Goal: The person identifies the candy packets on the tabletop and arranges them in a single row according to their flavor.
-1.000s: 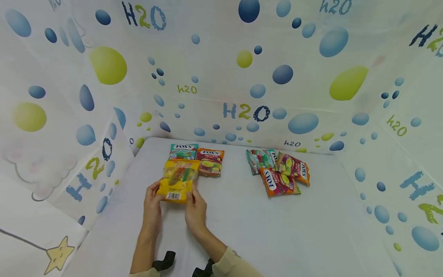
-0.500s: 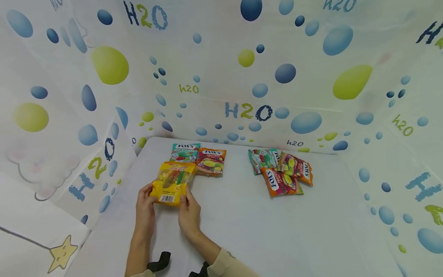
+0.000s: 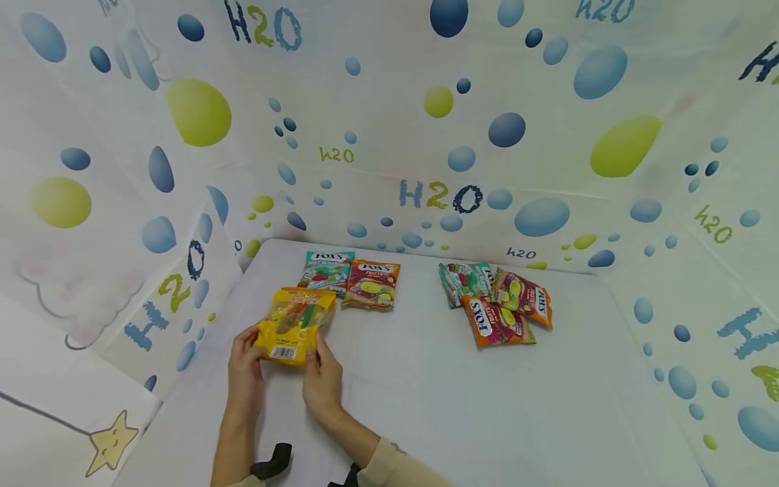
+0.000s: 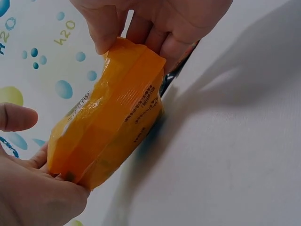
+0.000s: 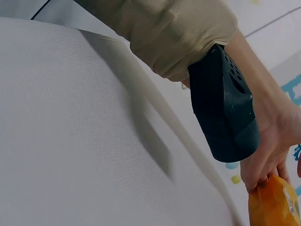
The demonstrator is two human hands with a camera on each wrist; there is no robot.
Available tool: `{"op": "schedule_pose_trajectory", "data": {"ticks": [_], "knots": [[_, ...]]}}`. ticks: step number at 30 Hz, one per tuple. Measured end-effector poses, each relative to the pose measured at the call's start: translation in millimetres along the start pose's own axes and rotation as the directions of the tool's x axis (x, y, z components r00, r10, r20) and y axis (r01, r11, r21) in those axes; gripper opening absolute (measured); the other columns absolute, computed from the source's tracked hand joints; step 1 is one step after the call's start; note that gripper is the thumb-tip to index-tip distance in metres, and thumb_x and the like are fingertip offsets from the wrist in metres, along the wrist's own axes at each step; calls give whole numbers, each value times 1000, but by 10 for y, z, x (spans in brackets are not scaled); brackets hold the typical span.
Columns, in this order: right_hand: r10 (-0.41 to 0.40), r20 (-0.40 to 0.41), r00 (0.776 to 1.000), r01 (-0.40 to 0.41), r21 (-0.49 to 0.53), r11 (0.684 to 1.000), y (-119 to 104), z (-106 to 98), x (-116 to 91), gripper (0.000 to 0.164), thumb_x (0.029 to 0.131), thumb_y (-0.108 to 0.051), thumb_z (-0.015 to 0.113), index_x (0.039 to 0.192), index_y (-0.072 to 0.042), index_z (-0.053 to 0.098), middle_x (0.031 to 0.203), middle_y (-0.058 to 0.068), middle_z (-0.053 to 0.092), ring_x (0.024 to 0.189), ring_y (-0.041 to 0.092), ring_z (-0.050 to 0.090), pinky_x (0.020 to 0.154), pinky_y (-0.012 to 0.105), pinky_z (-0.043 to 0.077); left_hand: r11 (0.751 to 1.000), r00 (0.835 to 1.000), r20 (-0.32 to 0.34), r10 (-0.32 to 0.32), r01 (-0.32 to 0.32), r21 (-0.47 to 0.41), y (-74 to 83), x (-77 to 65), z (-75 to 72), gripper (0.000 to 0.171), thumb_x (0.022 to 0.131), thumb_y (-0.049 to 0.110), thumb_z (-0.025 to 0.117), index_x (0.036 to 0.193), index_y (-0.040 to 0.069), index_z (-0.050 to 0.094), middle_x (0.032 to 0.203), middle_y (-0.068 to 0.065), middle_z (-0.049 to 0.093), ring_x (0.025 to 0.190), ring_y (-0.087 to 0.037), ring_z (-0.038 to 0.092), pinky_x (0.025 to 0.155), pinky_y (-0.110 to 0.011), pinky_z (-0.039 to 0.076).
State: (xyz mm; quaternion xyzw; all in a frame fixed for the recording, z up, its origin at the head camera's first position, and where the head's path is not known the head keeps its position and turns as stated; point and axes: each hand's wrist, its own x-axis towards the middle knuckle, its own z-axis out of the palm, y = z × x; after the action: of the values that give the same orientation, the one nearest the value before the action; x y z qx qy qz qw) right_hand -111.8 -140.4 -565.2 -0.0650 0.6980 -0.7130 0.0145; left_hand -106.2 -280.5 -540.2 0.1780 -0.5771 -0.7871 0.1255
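Yellow bag: tilted, held above the surface, nearer left edge than right, toward back-left corner.
Left hand: fingers hold bag's near-left corner.
Right hand: thumb and fingers pinch near-right corner, closed to bag's thickness.
Teal pack, orange pack: side by side, just beyond bag, by back edge.
Three-pack pile: overlapping, near back edge, toward back-right corner.

One green and two orange plastic packets overlapped toward the far right corner of the white table.
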Motion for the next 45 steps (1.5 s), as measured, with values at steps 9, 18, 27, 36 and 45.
{"op": "schedule_pose_trajectory", "data": {"ticks": [9,18,27,36,45], "knots": [[21,29,999,-21,-3,1000,0,104,-33,49,112,-20,47,159,-9,41,162,-5,40,148,9,37,117,26,37,1000,1000,-18,-21,20,-20,23,27,-117,42,105,3,32,144,14,42,164,-4,33,150,-13,28,124,-23,21],[-12,58,998,14,-24,1000,-3,168,-58,49,112,-18,48,160,-11,41,162,-4,39,148,11,37,118,26,37,999,1000,-21,-19,19,-29,24,24,-227,43,105,4,32,146,13,41,163,-4,34,147,-14,30,121,-22,25],[-54,96,994,57,-22,998,-21,296,-61,50,112,-17,47,161,-9,39,163,0,39,149,13,37,117,26,37,997,999,-44,-22,18,-72,65,70,-362,40,107,6,32,144,14,43,156,2,40,142,-12,33,113,-19,29],[-79,104,991,86,-61,994,-15,345,-47,49,112,-16,47,160,-7,40,162,1,41,148,13,39,118,28,37,996,999,-47,-11,7,-84,72,83,-421,37,109,9,32,144,15,43,155,4,42,138,-7,36,110,-19,30],[-89,99,991,100,-113,988,-8,385,-30,48,111,-14,49,157,-5,43,160,4,44,148,15,40,120,31,36,993,995,-91,-39,29,-113,87,102,-461,40,108,8,32,146,16,44,161,1,38,144,-9,32,116,-19,27]]}}
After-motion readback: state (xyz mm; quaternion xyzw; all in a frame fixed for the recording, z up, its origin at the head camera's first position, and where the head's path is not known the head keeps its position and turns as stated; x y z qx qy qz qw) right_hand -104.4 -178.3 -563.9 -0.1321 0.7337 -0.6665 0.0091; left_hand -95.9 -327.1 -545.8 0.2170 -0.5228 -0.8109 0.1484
